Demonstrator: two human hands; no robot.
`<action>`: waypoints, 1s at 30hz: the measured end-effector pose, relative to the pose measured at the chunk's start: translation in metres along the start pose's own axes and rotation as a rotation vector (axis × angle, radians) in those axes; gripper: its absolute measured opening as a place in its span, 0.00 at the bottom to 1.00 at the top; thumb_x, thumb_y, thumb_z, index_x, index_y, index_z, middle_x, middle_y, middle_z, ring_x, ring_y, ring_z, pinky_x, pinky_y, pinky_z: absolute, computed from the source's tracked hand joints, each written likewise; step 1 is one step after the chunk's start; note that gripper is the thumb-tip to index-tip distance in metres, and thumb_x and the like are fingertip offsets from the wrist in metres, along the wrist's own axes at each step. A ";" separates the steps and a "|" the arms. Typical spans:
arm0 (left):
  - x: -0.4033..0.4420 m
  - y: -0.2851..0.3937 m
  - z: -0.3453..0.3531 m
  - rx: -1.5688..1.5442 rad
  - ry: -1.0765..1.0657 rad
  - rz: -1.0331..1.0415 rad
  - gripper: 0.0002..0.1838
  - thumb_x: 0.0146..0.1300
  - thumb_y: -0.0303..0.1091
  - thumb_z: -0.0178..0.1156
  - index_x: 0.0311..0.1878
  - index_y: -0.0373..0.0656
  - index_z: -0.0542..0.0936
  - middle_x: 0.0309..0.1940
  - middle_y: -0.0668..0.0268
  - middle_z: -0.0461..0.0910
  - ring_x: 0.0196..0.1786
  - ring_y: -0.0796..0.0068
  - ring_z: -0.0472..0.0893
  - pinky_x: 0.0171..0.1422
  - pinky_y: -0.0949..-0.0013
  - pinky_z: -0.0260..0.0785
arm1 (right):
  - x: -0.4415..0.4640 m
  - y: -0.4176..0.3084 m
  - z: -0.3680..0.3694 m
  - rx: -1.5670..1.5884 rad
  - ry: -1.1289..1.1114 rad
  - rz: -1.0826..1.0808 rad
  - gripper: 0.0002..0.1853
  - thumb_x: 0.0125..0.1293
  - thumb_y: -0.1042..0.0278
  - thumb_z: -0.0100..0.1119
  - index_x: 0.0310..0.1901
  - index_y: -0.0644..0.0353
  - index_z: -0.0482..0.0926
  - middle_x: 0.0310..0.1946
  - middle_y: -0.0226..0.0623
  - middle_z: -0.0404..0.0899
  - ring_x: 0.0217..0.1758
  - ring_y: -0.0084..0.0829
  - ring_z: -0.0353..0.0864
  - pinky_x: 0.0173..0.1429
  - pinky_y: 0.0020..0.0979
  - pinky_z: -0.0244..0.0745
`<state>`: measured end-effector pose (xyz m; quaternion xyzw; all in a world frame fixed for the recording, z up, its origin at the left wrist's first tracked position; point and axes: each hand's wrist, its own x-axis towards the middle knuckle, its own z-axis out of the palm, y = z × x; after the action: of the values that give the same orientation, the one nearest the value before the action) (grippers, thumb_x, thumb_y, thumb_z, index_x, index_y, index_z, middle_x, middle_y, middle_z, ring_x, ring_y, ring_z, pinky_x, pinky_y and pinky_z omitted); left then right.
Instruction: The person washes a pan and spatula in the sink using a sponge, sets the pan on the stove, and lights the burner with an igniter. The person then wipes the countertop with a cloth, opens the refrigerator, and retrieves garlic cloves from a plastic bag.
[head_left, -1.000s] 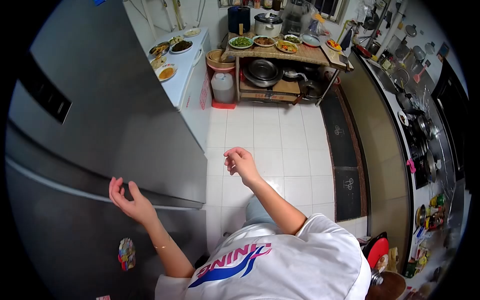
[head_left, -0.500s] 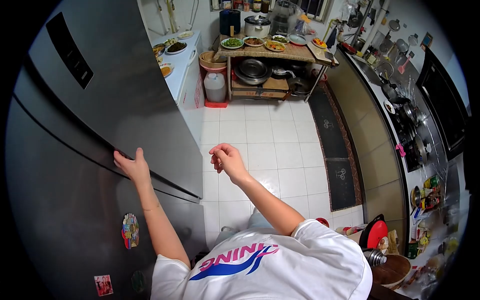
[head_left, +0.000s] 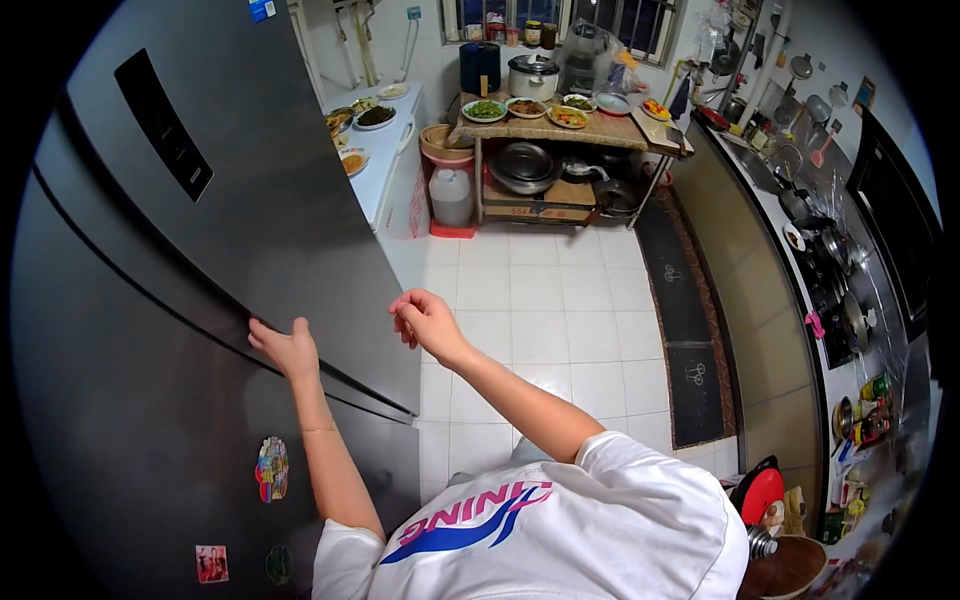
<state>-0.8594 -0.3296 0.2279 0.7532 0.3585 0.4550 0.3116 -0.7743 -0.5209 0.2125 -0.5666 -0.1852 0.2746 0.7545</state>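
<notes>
On the left stands a tall grey refrigerator (head_left: pixel 290 240) with a dark groove running between its upper and lower doors. My left hand (head_left: pixel 287 350) reaches to that groove, fingers hooked over the edge and thumb sticking up; the fingertips are partly hidden. The doors look closed. My right hand (head_left: pixel 428 322) hangs in the air above the tiled floor, right of the refrigerator. Its fingers are loosely curled and somewhat apart, with nothing seen in them. A black control panel (head_left: pixel 163 125) is on the upper door, and a colourful magnet (head_left: pixel 271 469) on the lower one.
A white chest freezer (head_left: pixel 372 190) carries several dishes. At the back, a table (head_left: pixel 610 128) bears plates of food and a rice cooker (head_left: pixel 533 77), with pans below. Along the right run a counter and stove (head_left: pixel 825 290). Dark mats (head_left: pixel 685 300) lie before it.
The view has shifted, so the room sits lower and further right. My left hand stays at the door groove; my right hand has come closer to the refrigerator.
</notes>
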 end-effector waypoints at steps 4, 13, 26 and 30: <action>-0.008 0.003 0.007 0.114 -0.010 0.065 0.38 0.45 0.28 0.57 0.59 0.25 0.53 0.55 0.38 0.57 0.60 0.42 0.58 0.67 0.53 0.48 | 0.013 0.002 0.012 0.012 -0.011 -0.017 0.08 0.65 0.68 0.44 0.36 0.61 0.73 0.22 0.31 0.73 0.20 0.19 0.70 0.22 0.21 0.66; -0.081 0.046 0.047 -0.150 -0.146 0.341 0.44 0.55 0.29 0.60 0.67 0.31 0.42 0.60 0.43 0.51 0.61 0.45 0.58 0.66 0.55 0.52 | 0.006 -0.020 0.022 -0.240 0.019 -0.414 0.10 0.61 0.66 0.56 0.40 0.64 0.76 0.32 0.34 0.78 0.35 0.24 0.76 0.39 0.24 0.70; -0.163 0.035 0.051 -0.411 -0.745 0.204 0.18 0.54 0.23 0.55 0.49 0.36 0.72 0.46 0.53 0.75 0.46 0.59 0.77 0.52 0.64 0.69 | -0.008 -0.036 -0.022 -0.891 0.475 -0.694 0.34 0.47 0.60 0.71 0.53 0.71 0.68 0.43 0.51 0.74 0.47 0.43 0.75 0.51 0.36 0.70; -0.167 -0.005 0.059 -0.375 -0.847 0.109 0.15 0.54 0.24 0.54 0.46 0.37 0.74 0.43 0.55 0.77 0.45 0.62 0.78 0.50 0.65 0.70 | 0.009 -0.021 -0.063 -0.830 0.579 -0.587 0.29 0.53 0.59 0.67 0.51 0.69 0.70 0.41 0.44 0.76 0.43 0.34 0.75 0.45 0.30 0.69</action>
<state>-0.8616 -0.4726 0.1240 0.8210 0.0714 0.1801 0.5370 -0.7261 -0.5672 0.2143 -0.7916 -0.2129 -0.2073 0.5339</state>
